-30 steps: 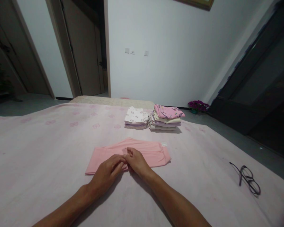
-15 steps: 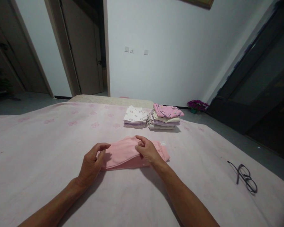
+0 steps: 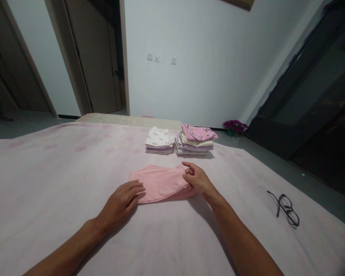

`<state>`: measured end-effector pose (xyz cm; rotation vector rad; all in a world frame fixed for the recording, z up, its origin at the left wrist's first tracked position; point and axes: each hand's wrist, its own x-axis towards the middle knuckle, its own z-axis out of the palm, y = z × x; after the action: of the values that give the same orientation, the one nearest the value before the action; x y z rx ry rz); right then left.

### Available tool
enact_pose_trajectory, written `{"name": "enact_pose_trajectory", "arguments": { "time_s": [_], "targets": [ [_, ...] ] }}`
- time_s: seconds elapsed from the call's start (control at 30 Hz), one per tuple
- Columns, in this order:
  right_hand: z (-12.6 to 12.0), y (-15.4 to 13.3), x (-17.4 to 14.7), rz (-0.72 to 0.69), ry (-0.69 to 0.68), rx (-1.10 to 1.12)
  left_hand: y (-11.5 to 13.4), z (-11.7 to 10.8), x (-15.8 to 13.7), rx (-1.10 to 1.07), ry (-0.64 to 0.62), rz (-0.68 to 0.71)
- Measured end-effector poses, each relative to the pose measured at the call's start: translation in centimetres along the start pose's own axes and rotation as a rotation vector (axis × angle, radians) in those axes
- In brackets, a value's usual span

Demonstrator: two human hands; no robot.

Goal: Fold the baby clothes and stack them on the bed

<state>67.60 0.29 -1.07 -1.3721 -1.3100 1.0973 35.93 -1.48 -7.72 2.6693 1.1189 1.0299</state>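
A plain pink garment (image 3: 162, 183) lies folded into a flat strip on the bedspread in front of me; its exact kind is not clear. My left hand (image 3: 126, 197) rests open on its left end, fingers stretched over the cloth. At the right end my right hand (image 3: 197, 178) pinches the upper layer between thumb and fingers, holding the edge slightly off the layer beneath. Beyond the garment stand a low stack of folded clothes (image 3: 160, 138) with a white patterned piece on top, and a taller stack (image 3: 194, 143) topped by a pink printed piece.
Black-framed glasses (image 3: 287, 209) lie on the bedspread (image 3: 60, 180) at the right. Purple flowers (image 3: 235, 125) stand on the floor past the bed's far right edge. A white wall with switches and a door (image 3: 94, 61) are behind.
My right hand has carried the upper layer of the pink garment rightward, covering the end with the white label. My left hand has flattened onto the left end. The view has shifted slightly.
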Motion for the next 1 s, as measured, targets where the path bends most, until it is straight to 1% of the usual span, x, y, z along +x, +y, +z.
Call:
{"name": "enact_pose_trajectory", "arguments": {
  "time_s": [0.2, 0.37, 0.63, 0.8, 0.9, 0.93, 1.0],
  "targets": [
    [-1.5, 1.7, 0.7, -0.004, 0.022, -0.058, -0.2, 0.9, -0.2, 0.138, -0.112, 0.049],
    [-2.4, 3.3, 0.8, -0.037, 0.075, -0.233, -0.6, 1.6, -0.6, 0.204, -0.159, 0.06],
    [-3.4, 3.7, 0.8, -0.07, 0.077, -0.434, -0.6, 1.3, -0.6, 0.222, -0.226, 0.1],
    [-3.6, 3.5, 0.0, -0.112, 0.074, -0.65, -0.4, 1.2, -0.7, 0.202, -0.252, 0.11],
    [-3.7, 2.7, -0.8, -0.104, 0.027, -0.865, -0.4, 1.1, -0.8, 0.187, -0.266, 0.105],
    [-3.6, 2.3, -1.1, -0.113, 0.033, -0.946, -0.3, 1.0, -0.8, 0.179, -0.265, 0.097],
    [-2.8, 1.5, -1.7, -0.167, 0.093, -1.076, -0.1, 0.8, -0.4, 0.154, -0.251, 0.071]
  ]
}}
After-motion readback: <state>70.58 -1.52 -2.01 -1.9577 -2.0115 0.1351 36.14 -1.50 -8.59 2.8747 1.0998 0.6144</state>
